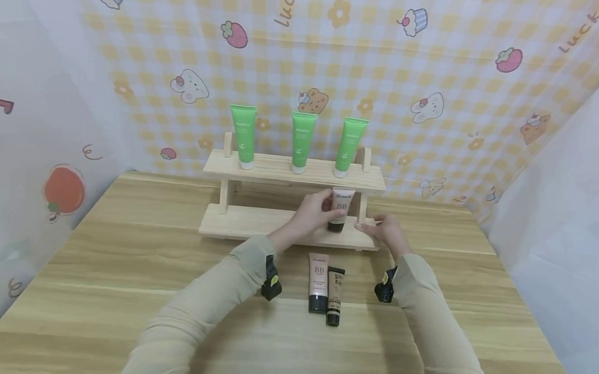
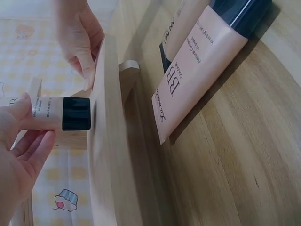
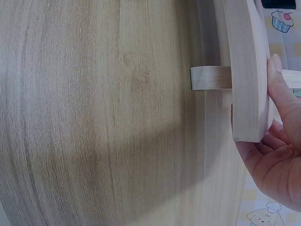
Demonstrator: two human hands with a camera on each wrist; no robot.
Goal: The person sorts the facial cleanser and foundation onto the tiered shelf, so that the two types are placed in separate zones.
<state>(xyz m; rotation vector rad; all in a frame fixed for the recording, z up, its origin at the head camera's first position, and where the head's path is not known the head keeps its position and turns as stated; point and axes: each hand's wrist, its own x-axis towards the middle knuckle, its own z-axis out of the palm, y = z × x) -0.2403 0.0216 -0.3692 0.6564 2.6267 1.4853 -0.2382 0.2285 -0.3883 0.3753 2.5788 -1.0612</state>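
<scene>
My left hand (image 1: 310, 214) grips a pink BB cream tube (image 1: 343, 201) between thumb and fingers. Cap down, the tube stands upright at the right part of the wooden rack's lower shelf (image 1: 250, 223); in the left wrist view its black cap (image 2: 76, 113) is right at the board. My right hand (image 1: 390, 234) holds the right end of that shelf, thumb on top and fingers curled underneath, as the right wrist view shows. In front of the rack, a larger pink BB cream tube (image 1: 318, 280) and a slim tan tube with a black cap (image 1: 334, 300) lie side by side.
Three green tubes, a left one (image 1: 244, 137), a middle one (image 1: 302, 142) and a right one (image 1: 350, 147), stand on the rack's upper shelf (image 1: 272, 166). A patterned cloth (image 1: 274, 69) hangs behind the wooden table (image 1: 140, 269), with white sheets at both sides.
</scene>
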